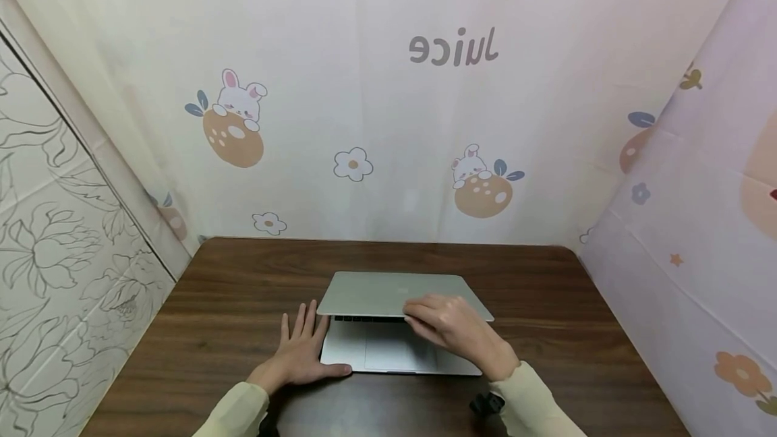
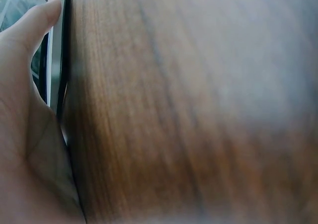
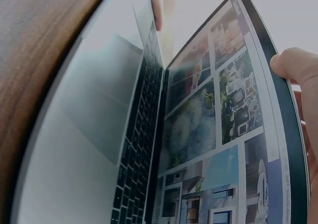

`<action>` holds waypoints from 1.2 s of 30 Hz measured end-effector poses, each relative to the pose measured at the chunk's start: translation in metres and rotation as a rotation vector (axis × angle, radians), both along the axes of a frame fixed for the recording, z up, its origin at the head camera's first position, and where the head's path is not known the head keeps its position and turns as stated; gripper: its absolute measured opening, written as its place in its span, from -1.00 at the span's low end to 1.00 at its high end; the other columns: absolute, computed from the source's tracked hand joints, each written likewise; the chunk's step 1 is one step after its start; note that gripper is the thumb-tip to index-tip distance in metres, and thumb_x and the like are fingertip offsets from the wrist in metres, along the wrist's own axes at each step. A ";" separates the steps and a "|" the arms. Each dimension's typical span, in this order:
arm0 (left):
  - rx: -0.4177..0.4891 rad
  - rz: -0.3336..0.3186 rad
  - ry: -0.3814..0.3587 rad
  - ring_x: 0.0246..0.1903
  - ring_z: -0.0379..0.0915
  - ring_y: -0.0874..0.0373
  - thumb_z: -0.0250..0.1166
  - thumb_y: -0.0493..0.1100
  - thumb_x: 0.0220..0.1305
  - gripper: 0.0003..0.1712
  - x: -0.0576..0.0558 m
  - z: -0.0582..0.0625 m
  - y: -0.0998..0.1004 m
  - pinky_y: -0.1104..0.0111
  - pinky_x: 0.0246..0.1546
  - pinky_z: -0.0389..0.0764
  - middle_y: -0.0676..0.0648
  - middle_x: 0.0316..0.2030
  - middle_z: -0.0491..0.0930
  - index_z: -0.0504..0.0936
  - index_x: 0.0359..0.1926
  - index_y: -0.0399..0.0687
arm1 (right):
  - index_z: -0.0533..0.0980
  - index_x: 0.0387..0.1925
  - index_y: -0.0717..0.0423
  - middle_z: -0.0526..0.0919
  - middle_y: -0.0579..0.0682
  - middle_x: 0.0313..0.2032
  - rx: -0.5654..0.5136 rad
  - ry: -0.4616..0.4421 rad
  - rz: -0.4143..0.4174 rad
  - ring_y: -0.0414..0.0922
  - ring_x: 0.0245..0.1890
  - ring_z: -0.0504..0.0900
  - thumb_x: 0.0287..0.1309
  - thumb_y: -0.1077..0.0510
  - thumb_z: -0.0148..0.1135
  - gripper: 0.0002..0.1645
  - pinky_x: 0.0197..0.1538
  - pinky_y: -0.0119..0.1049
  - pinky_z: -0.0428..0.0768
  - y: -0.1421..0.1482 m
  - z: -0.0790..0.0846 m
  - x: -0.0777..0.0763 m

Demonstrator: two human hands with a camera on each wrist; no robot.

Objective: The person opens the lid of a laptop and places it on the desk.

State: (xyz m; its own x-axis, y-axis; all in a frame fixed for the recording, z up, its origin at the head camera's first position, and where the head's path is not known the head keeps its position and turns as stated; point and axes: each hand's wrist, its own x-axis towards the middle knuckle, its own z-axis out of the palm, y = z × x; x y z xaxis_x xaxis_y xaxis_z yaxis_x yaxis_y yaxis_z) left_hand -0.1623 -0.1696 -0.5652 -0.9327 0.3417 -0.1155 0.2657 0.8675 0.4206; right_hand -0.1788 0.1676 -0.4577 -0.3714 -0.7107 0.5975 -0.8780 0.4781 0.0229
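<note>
A silver laptop (image 1: 400,349) lies on the table with its lid (image 1: 376,292) tilted partway over the keyboard. My right hand (image 1: 449,326) pinches the lid's front edge, thumb on the screen side. In the right wrist view the lit screen (image 3: 223,124) displays a grid of pictures, facing the black keyboard (image 3: 141,134). At the laptop's left front corner my left hand (image 1: 303,349) lies with fingers spread and straight, its thumb along the front edge. The left wrist view has that thumb (image 2: 37,23) against the laptop's edge.
The brown wooden table (image 1: 255,275) has its far edge against a white curtain (image 1: 364,100) printed with rabbits, fruit and flowers. Similar cloth (image 1: 698,255) hangs on the right. A panel with line-drawn flowers (image 1: 54,275) stands on the left.
</note>
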 end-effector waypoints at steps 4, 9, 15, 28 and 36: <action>0.005 -0.005 -0.015 0.61 -0.54 -0.33 0.19 0.77 -0.06 0.52 0.002 0.004 0.000 -0.35 0.43 -0.61 -0.34 0.64 -0.38 -0.02 0.65 -0.13 | 0.73 -0.08 0.05 0.79 -0.12 -0.18 -0.014 -0.006 0.017 -0.28 -0.29 0.76 0.30 0.16 0.39 -0.82 -0.26 -0.42 0.71 0.000 0.003 -0.004; 0.026 -0.005 -0.012 0.61 -0.49 -0.37 0.23 0.72 -0.03 0.51 0.003 0.007 0.001 -0.37 0.43 -0.57 -0.38 0.63 -0.32 -0.08 0.66 -0.09 | 0.72 -0.09 0.04 0.78 -0.14 -0.23 -0.023 -0.021 0.024 -0.30 -0.33 0.73 0.28 0.19 0.40 -0.82 -0.30 -0.45 0.68 0.001 0.007 -0.008; 0.020 -0.005 -0.004 0.61 -0.52 -0.34 0.19 0.75 -0.04 0.52 0.002 0.005 0.003 -0.36 0.43 -0.58 -0.35 0.64 -0.34 -0.21 0.68 0.03 | 0.71 -0.11 0.03 0.75 -0.16 -0.30 -0.030 -0.033 0.027 -0.34 -0.42 0.67 0.26 0.23 0.39 -0.83 -0.36 -0.50 0.62 0.001 0.011 -0.013; -0.016 0.001 -0.040 0.61 -0.48 -0.36 0.21 0.74 -0.04 0.51 0.001 0.013 0.003 -0.41 0.42 -0.51 -0.38 0.63 -0.33 -0.11 0.67 -0.03 | 0.73 -0.18 0.07 0.79 -0.14 -0.34 -0.021 -0.027 -0.024 -0.32 -0.45 0.70 0.28 0.21 0.38 -0.89 -0.41 -0.46 0.64 -0.003 0.026 -0.026; -0.016 0.005 -0.037 0.61 -0.47 -0.37 0.23 0.72 -0.04 0.50 0.001 0.014 0.002 -0.40 0.42 -0.52 -0.39 0.63 -0.31 -0.09 0.66 -0.06 | 0.74 -0.18 0.10 0.80 -0.13 -0.33 -0.023 -0.034 -0.040 -0.30 -0.42 0.73 0.27 0.20 0.38 -0.88 -0.39 -0.40 0.67 -0.005 0.031 -0.034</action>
State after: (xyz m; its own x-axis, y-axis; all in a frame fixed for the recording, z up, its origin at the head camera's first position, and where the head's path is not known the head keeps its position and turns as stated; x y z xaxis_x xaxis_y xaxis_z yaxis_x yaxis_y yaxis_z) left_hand -0.1611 -0.1675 -0.5515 -0.9294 0.3349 -0.1550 0.2460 0.8754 0.4162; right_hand -0.2131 0.1626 -0.4265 -0.4195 -0.6811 0.6000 -0.8581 0.5132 -0.0175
